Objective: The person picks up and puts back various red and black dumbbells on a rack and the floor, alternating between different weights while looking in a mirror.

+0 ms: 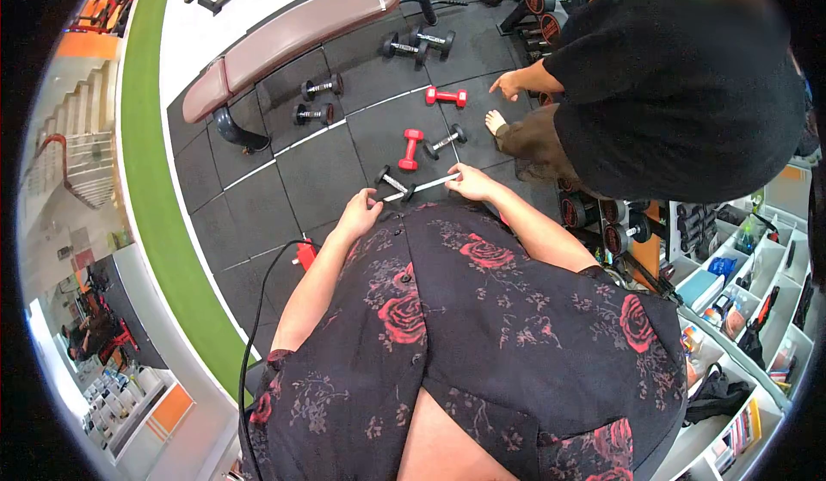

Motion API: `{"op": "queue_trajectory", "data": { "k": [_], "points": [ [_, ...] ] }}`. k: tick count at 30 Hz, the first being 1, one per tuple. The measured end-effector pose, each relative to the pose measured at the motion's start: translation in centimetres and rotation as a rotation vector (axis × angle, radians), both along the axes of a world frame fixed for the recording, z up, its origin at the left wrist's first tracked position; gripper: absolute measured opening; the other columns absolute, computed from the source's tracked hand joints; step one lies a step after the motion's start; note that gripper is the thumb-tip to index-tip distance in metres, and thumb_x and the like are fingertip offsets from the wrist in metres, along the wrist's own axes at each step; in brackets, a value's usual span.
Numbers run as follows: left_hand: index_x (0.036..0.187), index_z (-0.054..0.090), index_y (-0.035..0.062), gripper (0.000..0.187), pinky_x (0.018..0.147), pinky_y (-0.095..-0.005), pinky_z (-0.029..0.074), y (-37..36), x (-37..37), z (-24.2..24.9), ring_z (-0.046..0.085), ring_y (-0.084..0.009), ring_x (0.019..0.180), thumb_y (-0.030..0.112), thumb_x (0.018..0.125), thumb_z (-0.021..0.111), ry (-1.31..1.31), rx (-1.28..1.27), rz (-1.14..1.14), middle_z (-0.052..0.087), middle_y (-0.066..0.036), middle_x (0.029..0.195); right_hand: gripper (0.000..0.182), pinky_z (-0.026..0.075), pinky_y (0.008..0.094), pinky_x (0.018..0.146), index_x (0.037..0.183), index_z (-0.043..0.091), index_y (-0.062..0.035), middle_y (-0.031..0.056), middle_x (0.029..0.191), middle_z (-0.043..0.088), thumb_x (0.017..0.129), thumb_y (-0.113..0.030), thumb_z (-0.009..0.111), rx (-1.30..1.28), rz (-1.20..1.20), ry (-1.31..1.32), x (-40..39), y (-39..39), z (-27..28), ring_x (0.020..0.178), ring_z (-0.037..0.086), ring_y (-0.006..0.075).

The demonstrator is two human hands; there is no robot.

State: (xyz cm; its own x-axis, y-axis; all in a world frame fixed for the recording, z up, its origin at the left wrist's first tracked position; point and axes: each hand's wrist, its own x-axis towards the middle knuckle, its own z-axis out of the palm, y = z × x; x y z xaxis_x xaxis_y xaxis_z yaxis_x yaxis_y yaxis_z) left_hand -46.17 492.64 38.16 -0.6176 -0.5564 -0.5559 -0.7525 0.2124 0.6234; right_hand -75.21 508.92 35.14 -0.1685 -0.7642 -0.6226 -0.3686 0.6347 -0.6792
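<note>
My left hand [360,214] is in front of my torso, fingertips pinched at the near end of a thin white strip [422,188]. At its other end, my right hand [472,182] has its fingers closed on the strip. Just beyond the strip a black dumbbell with a metal handle [395,183] lies on the floor, partly covered by it. A red dumbbell [411,150] and another metal-handled dumbbell [445,142] rest a little farther away. Past these lies a second red dumbbell [446,96].
A person in a black shirt [671,94] bends in from the right, one hand [514,83] pointing toward the floor. A brown padded bench [301,38] stands at the back left, with black dumbbells [323,88] beside it. A dumbbell rack [615,227] is at right; a black cable [256,317] hangs at left.
</note>
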Motion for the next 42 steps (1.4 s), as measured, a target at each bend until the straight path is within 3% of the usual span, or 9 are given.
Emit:
{"op": "queue_trajectory", "data": {
  "k": [11, 15, 18, 19, 20, 27, 32, 35, 42],
  "points": [
    [0.138, 0.037, 0.0004, 0.063, 0.093, -0.0402, 0.047, 0.3, -0.9, 0.9, 0.062, -0.0327, 0.104, 0.022, 0.086, 0.066, 0.017, -0.032, 0.112, 0.065, -0.02, 0.105, 0.067, 0.049, 0.0371, 0.086, 0.137, 0.038, -0.0024, 0.016, 0.097, 0.066, 0.086, -0.034, 0.067, -0.025, -0.014, -0.01, 0.1, -0.5, 1.7, 0.094, 0.064, 0.026],
    [0.149, -0.006, 0.0149, 0.086, 0.062, -0.0431, 0.059, 0.4, -4.2, 2.8, 0.068, -0.0291, 0.073, 0.02, 0.093, 0.059, 0.147, 0.3, 0.592, 0.054, -0.023, 0.123, 0.092, 0.051, 0.0365, 0.08, 0.15, 0.007, -0.0058, 0.0158, 0.096, 0.065, 0.087, -0.031, 0.068, -0.002, -0.134, 0.027, -1.5, 0.2, 2.4, 0.086, 0.065, 0.0254],
    [0.146, -0.023, 0.025, 0.094, 0.06, -0.0484, 0.059, 1.0, -8.0, 4.4, 0.069, -0.037, 0.084, 0.023, 0.095, 0.056, 0.292, 0.5, 0.816, 0.044, -0.024, 0.135, 0.102, 0.052, 0.0378, 0.077, 0.151, -0.006, -0.0074, 0.0158, 0.092, 0.065, 0.086, -0.031, 0.068, -0.021, -0.199, 0.0, -4.7, 2.5, 3.1, 0.082, 0.066, 0.0276],
    [0.148, -0.017, 0.0222, 0.089, 0.063, -0.0464, 0.06, 1.5, -9.0, 4.3, 0.069, -0.0347, 0.085, 0.024, 0.096, 0.054, 0.306, 0.497, 0.83, 0.049, -0.022, 0.132, 0.106, 0.051, 0.0396, 0.08, 0.151, -0.011, -0.0071, 0.0163, 0.089, 0.066, 0.085, -0.032, 0.068, -0.027, -0.214, -0.026, -5.6, 3.2, 3.2, 0.083, 0.065, 0.0305],
    [0.15, -0.007, 0.019, 0.082, 0.065, -0.043, 0.059, -1.6, -5.0, 3.2, 0.069, -0.0313, 0.084, 0.024, 0.096, 0.054, 0.307, 0.518, 0.784, 0.053, -0.02, 0.127, 0.09, 0.054, 0.0306, 0.057, 0.153, 0.005, -0.0116, 0.0138, 0.092, 0.062, 0.09, -0.023, 0.067, -0.068, -0.264, 0.0, -1.6, 0.8, 2.8, 0.065, 0.065, 0.0193],
    [0.142, 0.033, 0.008, 0.054, 0.067, -0.0314, 0.052, -3.0, -4.0, -1.3, 0.066, -0.0181, 0.082, 0.024, 0.096, 0.055, 0.137, 0.485, 0.57, 0.063, -0.01, 0.112, 0.065, 0.052, 0.0351, 0.073, 0.137, 0.041, 0.0014, 0.015, 0.087, 0.07, 0.087, -0.03, 0.067, 0.075, -0.284, -0.006, -3.7, 5.4, -0.9, 0.074, 0.067, 0.0216],
    [0.145, 0.022, 0.0034, 0.068, 0.057, -0.0301, 0.052, -3.7, -3.9, -0.6, 0.066, -0.0177, 0.074, 0.019, 0.09, 0.058, 0.111, 0.376, 0.594, 0.064, -0.011, 0.102, 0.082, 0.053, 0.0367, 0.062, 0.145, 0.012, 0.0003, 0.017, 0.093, 0.068, 0.089, -0.027, 0.066, 0.167, -0.58, -0.206, -4.0, 7.3, -0.7, 0.076, 0.068, 0.0225],
    [0.146, 0.018, 0.003, 0.068, 0.054, -0.0287, 0.052, -4.1, -3.6, -1.1, 0.066, -0.0173, 0.073, 0.016, 0.09, 0.056, 0.073, 0.261, 0.705, 0.063, -0.012, 0.103, 0.087, 0.05, 0.0505, 0.084, 0.149, 0.011, -0.0078, 0.0197, 0.121, 0.061, 0.088, -0.038, 0.065, 0.326, -0.756, -0.284, -4.3, 7.6, 0.9, 0.099, 0.065, 0.03],
    [0.147, 0.013, 0.0057, 0.073, 0.055, -0.0293, 0.053, -4.7, -0.9, -2.7, 0.066, -0.0187, 0.076, 0.015, 0.09, 0.056, 0.223, 0.352, 0.981, 0.057, -0.016, 0.115, 0.08, 0.05, 0.0453, 0.079, 0.147, 0.02, -0.0095, 0.0096, 0.108, 0.063, 0.088, -0.039, 0.065, 0.388, -0.629, -0.119, -6.5, 5.7, 0.4, 0.087, 0.065, 0.0224]
  ]
}}
